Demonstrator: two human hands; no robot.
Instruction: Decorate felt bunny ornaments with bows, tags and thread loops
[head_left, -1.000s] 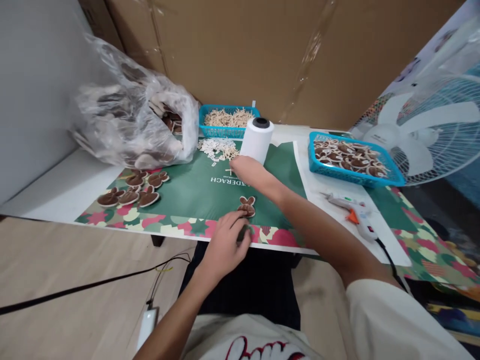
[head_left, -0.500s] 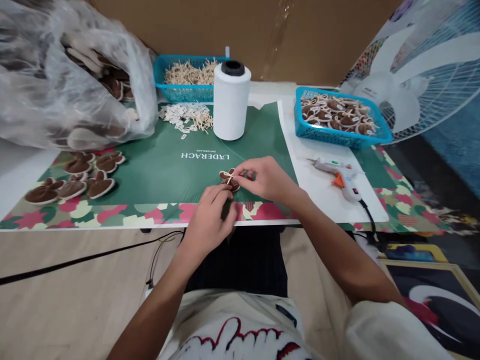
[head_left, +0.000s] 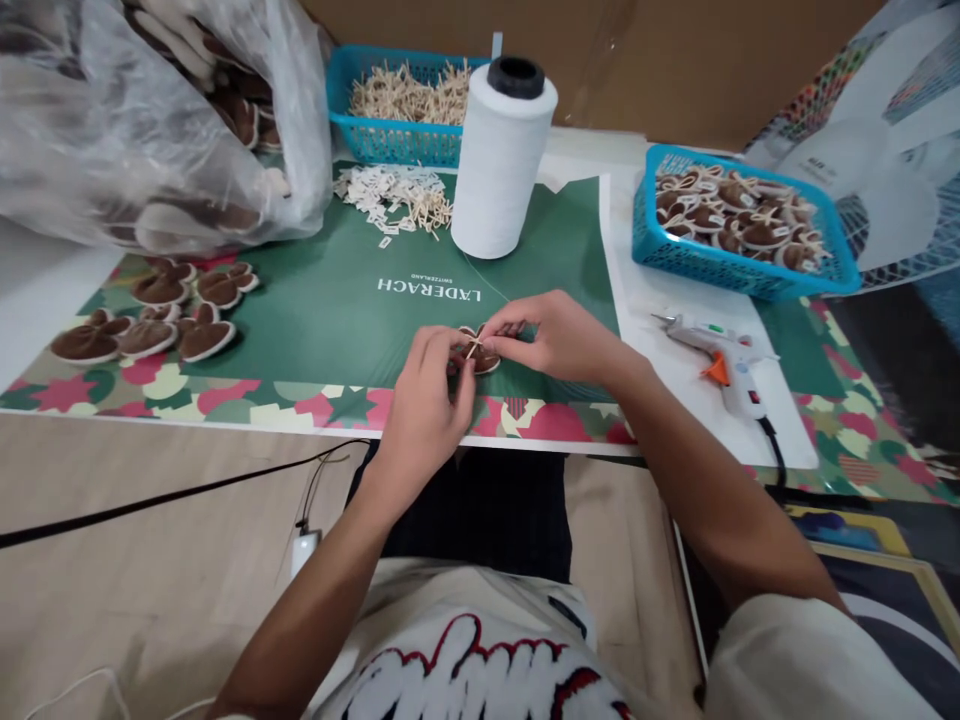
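On the green sheet in front of me lies a small brown bunny-shaped fabric piece (head_left: 486,362) with a pale edge. A thin cream string bow (head_left: 472,346) sits across its middle. My right hand (head_left: 559,338) pinches the bow's right side between thumb and forefinger. From the left, my left hand (head_left: 424,400) closes its thumb and fingertips at the piece's left edge and the bow's end. The fingers partly cover the piece and bow, so the exact grip of the left fingertips is hard to see.
Several similar brown pieces (head_left: 206,338) lie at left below a plastic bag (head_left: 292,130). Behind are a basket of string bows (head_left: 409,97), white tags (head_left: 394,190) and a white thread cone (head_left: 504,165). At right are a basket of finished-looking pieces (head_left: 739,272), a glue gun (head_left: 720,350) and a fan (head_left: 892,150).
The view has shifted and tilted a little. My left thumb and fingers have come up to the piece's left edge and the bow; the right hand keeps its pinch.
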